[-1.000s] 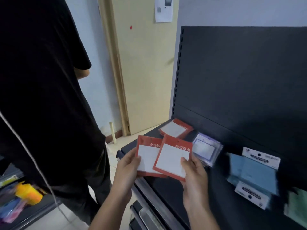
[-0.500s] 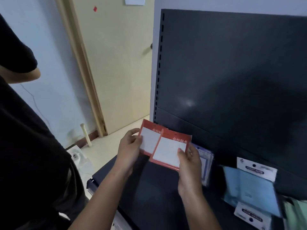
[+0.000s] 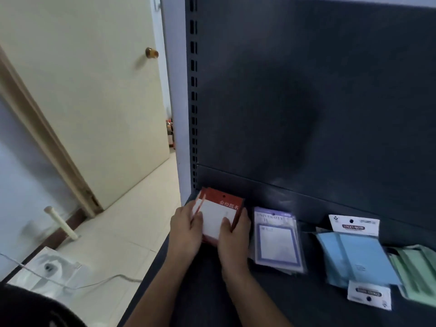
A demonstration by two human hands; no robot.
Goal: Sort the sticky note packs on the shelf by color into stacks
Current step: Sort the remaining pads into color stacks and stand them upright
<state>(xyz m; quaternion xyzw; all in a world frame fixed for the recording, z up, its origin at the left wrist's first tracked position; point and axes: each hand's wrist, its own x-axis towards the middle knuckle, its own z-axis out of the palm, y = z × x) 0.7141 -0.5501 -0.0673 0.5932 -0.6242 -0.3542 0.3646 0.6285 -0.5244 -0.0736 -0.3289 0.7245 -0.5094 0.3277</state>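
Observation:
Red sticky note packs [image 3: 218,213] with white windows sit gathered in a pile at the far left end of the dark shelf [image 3: 212,291]. My left hand [image 3: 186,232] grips the pile's left edge, and my right hand [image 3: 233,239] grips its right edge with the thumb on top. To the right lie a purple stack [image 3: 276,241], then blue packs [image 3: 356,258] with white header cards, then green packs [image 3: 417,272] at the frame's right edge.
The shelf's dark back panel [image 3: 306,102] rises right behind the packs. Left of the shelf are a cream door [image 3: 94,102], tiled floor, a white box with a cable [image 3: 47,270], and a person's dark sleeve [image 3: 35,308] at bottom left.
The two red packs I held apart in the air have come together and moved down onto the red pile at the shelf's left end. The view swung right and down.

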